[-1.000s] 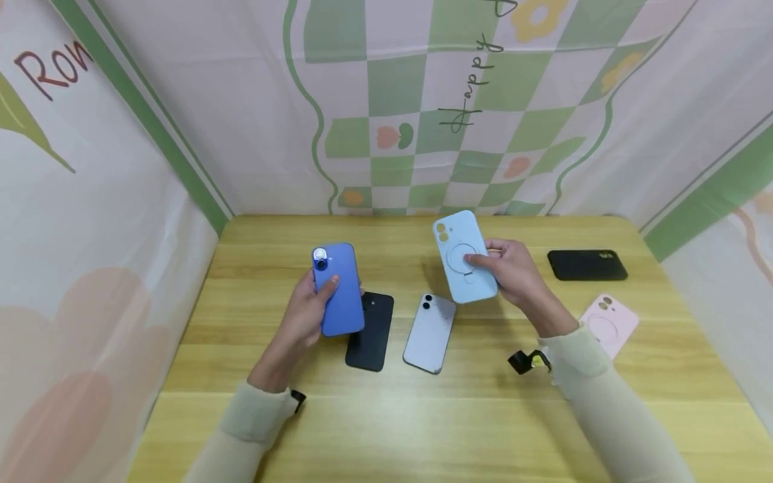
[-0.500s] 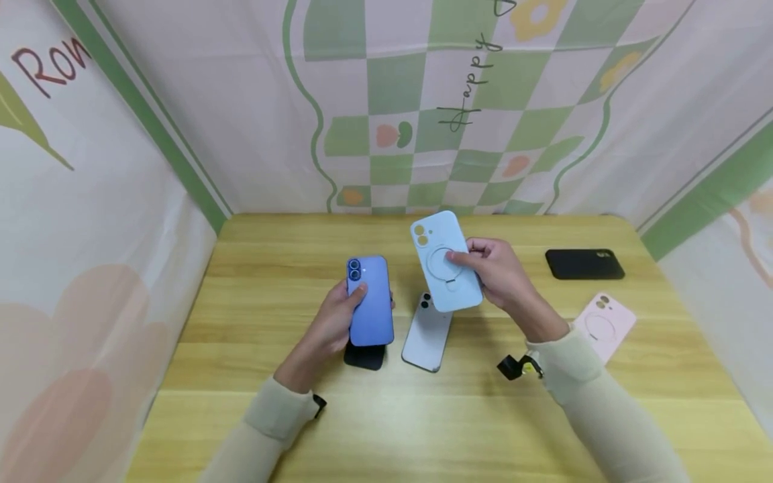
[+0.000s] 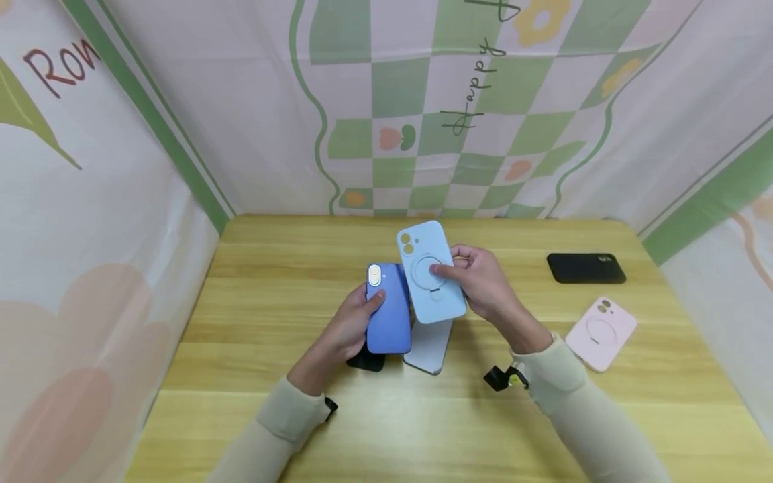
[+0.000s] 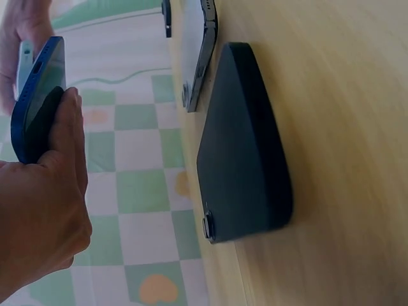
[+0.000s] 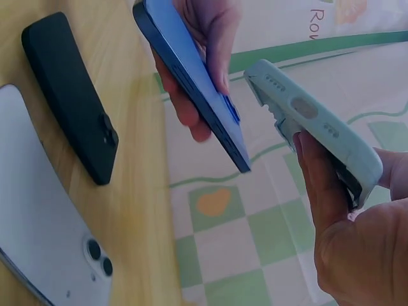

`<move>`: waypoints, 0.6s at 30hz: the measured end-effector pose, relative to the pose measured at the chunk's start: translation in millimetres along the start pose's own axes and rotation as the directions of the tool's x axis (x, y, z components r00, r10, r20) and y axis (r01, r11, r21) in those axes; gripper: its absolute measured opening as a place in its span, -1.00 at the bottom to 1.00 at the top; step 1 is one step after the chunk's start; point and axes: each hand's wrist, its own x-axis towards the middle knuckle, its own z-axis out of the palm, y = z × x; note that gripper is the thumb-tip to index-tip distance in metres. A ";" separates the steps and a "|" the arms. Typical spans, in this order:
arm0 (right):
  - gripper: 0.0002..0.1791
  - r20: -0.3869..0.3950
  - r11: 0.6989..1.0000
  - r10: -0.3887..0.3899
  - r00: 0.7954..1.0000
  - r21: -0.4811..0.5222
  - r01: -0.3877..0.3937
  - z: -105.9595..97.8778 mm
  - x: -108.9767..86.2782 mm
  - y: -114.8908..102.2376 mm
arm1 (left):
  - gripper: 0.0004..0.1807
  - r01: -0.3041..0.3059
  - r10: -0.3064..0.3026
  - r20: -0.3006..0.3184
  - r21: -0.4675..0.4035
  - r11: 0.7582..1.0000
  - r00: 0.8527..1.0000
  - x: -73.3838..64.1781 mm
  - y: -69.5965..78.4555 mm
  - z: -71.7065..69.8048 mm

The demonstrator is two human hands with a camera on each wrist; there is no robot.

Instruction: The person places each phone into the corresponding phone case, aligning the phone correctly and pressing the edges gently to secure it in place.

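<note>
My left hand [image 3: 350, 325] grips a blue phone [image 3: 389, 318] by its left edge, thumb on the back below the camera. In my right hand [image 3: 483, 285] is a light blue phone case [image 3: 425, 295], thumb on its ring mark and fingers behind it. In the head view the case's left edge overlaps the phone's upper right corner; the right wrist view shows a gap between them. Beneath them on the table lie a black phone [image 4: 239, 146], mostly covered in the head view, and a white phone [image 5: 44, 210].
On the right side of the wooden table [image 3: 664, 416] lie a black phone case [image 3: 580, 268] and a pink phone case [image 3: 600, 334]. A patterned cloth [image 3: 398, 87] hangs behind the table's back edge, with more cloth at both sides.
My left hand has carried the blue phone to the right, over the black phone. My right hand has brought the light blue case left and slightly down, so the two now overlap in view.
</note>
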 end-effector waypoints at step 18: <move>-0.83 -0.004 0.999 0.038 0.999 -0.001 -0.038 29.1 0.2 22.1 | -0.34 -0.057 0.065 0.035 -0.196 0.979 0.997 0.1 -2.4 9.5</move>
